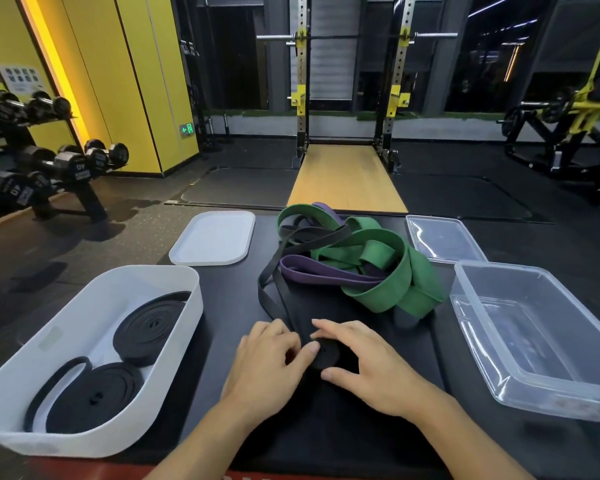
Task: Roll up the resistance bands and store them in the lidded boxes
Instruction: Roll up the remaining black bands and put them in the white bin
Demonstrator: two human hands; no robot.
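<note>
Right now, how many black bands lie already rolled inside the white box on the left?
2. The far roll sits by the right wall of the white box; the near roll lies flat, its tail loose. Nothing seems hidden beneath them.

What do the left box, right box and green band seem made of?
Left box: frosted, milky plastic, probably; its wall glows pale. Right box: clear glossy plastic; the table shows through. Green band: matte rubber or latex, likely; it loops limply.
</note>
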